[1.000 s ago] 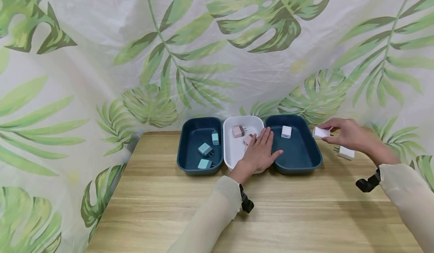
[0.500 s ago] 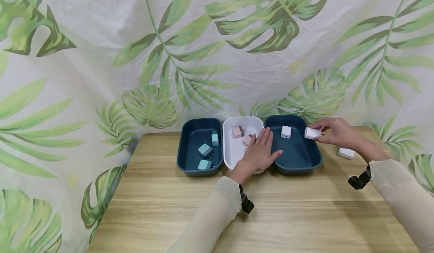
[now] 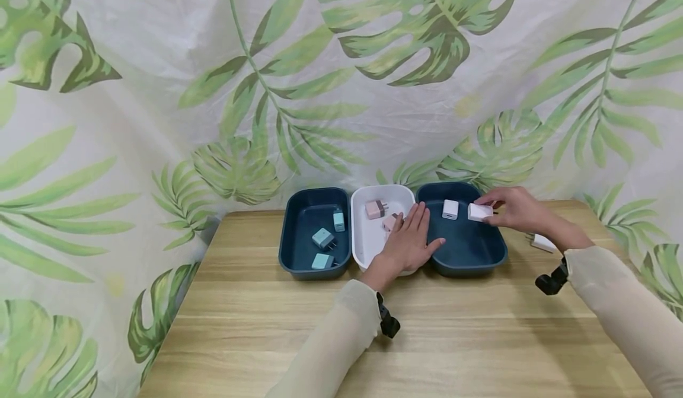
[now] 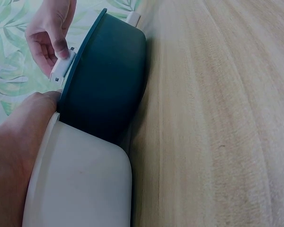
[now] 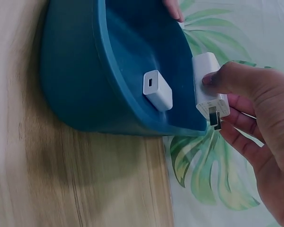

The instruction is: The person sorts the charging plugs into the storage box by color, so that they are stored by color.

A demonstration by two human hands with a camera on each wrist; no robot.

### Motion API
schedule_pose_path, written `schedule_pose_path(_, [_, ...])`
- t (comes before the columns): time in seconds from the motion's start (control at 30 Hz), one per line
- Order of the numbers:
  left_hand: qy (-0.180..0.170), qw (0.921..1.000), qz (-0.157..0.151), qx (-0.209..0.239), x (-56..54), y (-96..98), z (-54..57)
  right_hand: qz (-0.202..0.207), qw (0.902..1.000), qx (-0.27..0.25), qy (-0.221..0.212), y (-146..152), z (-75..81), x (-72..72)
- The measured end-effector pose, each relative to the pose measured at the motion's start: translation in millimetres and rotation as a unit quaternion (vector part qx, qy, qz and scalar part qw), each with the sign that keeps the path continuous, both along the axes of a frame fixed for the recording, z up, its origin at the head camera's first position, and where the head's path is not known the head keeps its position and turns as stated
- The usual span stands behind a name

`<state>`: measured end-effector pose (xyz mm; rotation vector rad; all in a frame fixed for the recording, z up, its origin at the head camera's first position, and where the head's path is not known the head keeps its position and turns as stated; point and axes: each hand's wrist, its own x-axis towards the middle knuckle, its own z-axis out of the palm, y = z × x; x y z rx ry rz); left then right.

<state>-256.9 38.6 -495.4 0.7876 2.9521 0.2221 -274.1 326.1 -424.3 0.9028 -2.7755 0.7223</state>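
Note:
In the head view my right hand point(image 3: 517, 211) pinches a white charger plug point(image 3: 480, 212) above the right side of the right-hand dark blue bin point(image 3: 466, 261). The right wrist view shows the metal prongs of this held charger point(image 5: 206, 80) pointing back toward the palm. Another white charger point(image 3: 450, 209) lies inside that bin. My left hand point(image 3: 408, 241) lies flat with straight fingers over the white bin point(image 3: 360, 232) and the neighbouring rim of the right bin. It partly hides the pink chargers point(image 3: 376, 209) in the white bin.
At the left stands a second dark blue bin point(image 3: 299, 261) with several mint-green chargers point(image 3: 322, 237). One more white charger point(image 3: 544, 243) lies on the wooden table point(image 3: 453, 338), right of the bins. A leaf-patterned cloth point(image 3: 320, 89) hangs behind.
My right hand has moved left with the white charger, from beside the right bin's rim to over its inside. The left hand has stayed in place.

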Motion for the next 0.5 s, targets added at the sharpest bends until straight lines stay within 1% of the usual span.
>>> schedule_pose_path(0.2, [-0.005,1.0,0.003,-0.001,-0.3,1.3,-0.2,0.014,0.9997,-0.004,-0.022,-6.9,-1.4,-5.7])
schedule_pose_path(0.33, [0.003,1.0,0.002,-0.005,1.7,0.9,1.4,0.017,0.9992,0.002,-0.037,-11.2,-2.6,-10.1])
schedule_pose_path(0.5, [0.009,0.9999,0.0,-0.005,2.3,0.1,2.3,0.022,0.9987,0.011,-0.044,-16.4,-5.0,-15.9])
